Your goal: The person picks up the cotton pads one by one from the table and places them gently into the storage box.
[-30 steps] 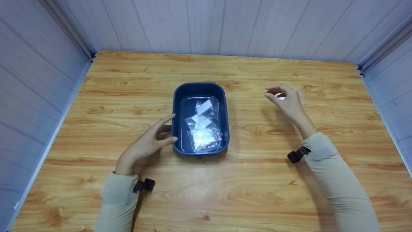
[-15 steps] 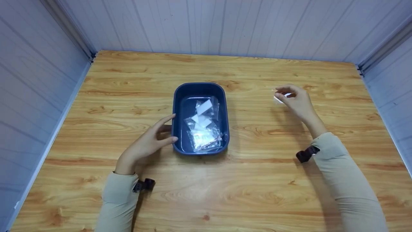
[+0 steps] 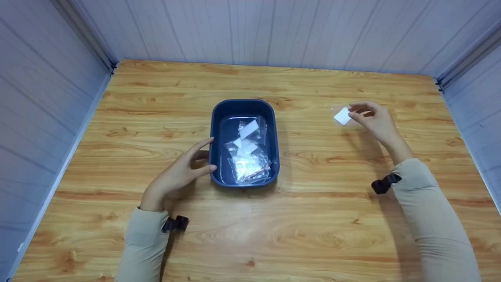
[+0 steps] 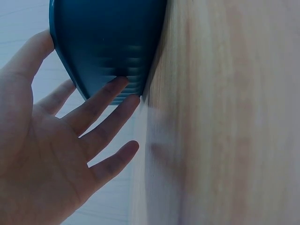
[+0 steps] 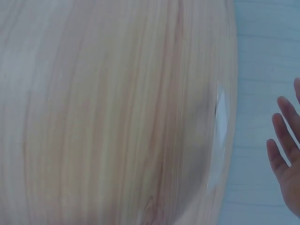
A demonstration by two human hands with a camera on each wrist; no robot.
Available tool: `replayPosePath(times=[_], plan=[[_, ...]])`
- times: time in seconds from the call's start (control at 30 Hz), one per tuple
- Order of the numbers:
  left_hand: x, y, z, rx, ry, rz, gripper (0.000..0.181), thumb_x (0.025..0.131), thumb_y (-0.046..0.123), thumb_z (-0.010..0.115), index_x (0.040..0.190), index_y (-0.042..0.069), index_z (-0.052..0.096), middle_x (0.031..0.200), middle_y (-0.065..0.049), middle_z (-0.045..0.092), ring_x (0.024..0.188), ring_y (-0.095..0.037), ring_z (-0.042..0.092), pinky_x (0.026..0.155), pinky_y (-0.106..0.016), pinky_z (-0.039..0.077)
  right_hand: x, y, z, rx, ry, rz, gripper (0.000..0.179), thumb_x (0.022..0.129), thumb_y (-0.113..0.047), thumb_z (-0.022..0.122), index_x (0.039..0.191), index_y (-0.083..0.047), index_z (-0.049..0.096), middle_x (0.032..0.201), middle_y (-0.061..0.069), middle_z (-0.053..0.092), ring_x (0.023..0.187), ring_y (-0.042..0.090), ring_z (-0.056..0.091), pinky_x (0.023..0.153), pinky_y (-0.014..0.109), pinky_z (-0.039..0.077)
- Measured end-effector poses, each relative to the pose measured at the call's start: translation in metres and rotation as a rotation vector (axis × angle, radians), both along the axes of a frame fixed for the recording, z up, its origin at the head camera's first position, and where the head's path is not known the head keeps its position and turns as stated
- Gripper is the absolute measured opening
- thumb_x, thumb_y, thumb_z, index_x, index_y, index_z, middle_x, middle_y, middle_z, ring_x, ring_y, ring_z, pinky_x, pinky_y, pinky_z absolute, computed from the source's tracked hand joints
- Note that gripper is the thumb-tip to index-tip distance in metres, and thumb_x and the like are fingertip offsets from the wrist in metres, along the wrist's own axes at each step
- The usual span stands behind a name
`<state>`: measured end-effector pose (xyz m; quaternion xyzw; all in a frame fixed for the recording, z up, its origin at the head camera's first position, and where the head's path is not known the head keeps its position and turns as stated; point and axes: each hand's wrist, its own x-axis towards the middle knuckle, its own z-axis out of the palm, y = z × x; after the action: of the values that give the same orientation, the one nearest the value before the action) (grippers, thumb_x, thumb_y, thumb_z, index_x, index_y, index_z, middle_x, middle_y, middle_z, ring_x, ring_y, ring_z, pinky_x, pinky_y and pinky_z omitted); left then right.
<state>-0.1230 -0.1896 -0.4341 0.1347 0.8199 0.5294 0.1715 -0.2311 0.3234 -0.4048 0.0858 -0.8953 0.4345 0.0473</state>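
My left hand [image 3: 178, 172] is at the left side of a dark blue plastic bin [image 3: 276, 145], thumb and fingertips at its rim and outer wall. In the left wrist view the fingers [image 4: 105, 131] are spread and mostly straight against the bin wall [image 4: 108, 42]. A small clear plastic bag with a white card [image 3: 342, 116] lies flat on the table, right of the bin. Just to its right hovers my right hand [image 3: 375, 121], fingers loosely bent. The right wrist view has that hand [image 5: 288, 159] apart from the bag [image 5: 220, 122], holding nothing.
Inside the bin lie several clear plastic bags [image 3: 248, 166], some with white cards [image 3: 249, 129]. The wood-grain table [image 3: 250, 231] is bounded by pale panel walls [image 3: 250, 31] at the back and both sides.
My right hand has moved rightward off the clear bag, whose white card now shows on the table. The left hand and the bin have stayed in place.
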Motion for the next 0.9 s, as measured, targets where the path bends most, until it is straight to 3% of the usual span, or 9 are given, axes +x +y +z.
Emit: replayPosePath(times=[0.1, 0.3, 0.7, 0.9], plan=[[0.0, 0.0, 0.0, 0.001, 0.001, 0.0, 0.076, 0.094, 0.026, 0.069, 0.157, 0.026, 0.027, 0.147, -0.018, 0.046, 0.136, -0.034, 0.043, 0.114, -0.055, 0.029, -0.008, 0.013, -0.009, 0.008, 0.003, -0.019, 0.035, 0.096, -0.021, 0.067, 0.125, -0.002, 0.065, 0.116, 0.013, 0.068, 0.097, 0.002, 0.055, 0.084, 0.021, 0.041], [-0.001, 0.0, -0.001, 0.008, -0.006, -0.003, 0.076, 0.094, 0.027, 0.069, 0.157, 0.027, 0.027, 0.147, -0.018, 0.046, 0.136, -0.035, 0.042, 0.114, -0.055, 0.027, -0.009, 0.027, -0.014, 0.043, -0.025, -0.051, 0.04, 0.096, -0.029, 0.068, 0.126, -0.003, 0.065, 0.115, 0.01, 0.068, 0.098, 0.002, 0.054, 0.083, 0.019, 0.041], [-0.001, 0.0, 0.0, -0.007, -0.023, 0.007, 0.075, 0.094, 0.029, 0.069, 0.157, 0.029, 0.027, 0.147, -0.017, 0.046, 0.137, -0.034, 0.042, 0.115, -0.056, 0.024, -0.017, 0.043, -0.026, 0.059, -0.081, -0.031, 0.04, 0.095, -0.02, 0.069, 0.129, 0.0, 0.062, 0.119, 0.019, 0.065, 0.099, 0.005, 0.056, 0.082, 0.019, 0.042], [-0.001, -0.001, 0.001, -0.025, -0.028, 0.014, 0.075, 0.094, 0.031, 0.069, 0.156, 0.033, 0.028, 0.147, -0.016, 0.047, 0.137, -0.033, 0.041, 0.116, -0.056, 0.024, -0.017, 0.049, -0.027, 0.066, -0.147, -0.01, 0.046, 0.096, -0.023, 0.068, 0.133, 0.001, 0.058, 0.128, 0.019, 0.059, 0.112, 0.021, 0.053, 0.088, 0.024, 0.043]])
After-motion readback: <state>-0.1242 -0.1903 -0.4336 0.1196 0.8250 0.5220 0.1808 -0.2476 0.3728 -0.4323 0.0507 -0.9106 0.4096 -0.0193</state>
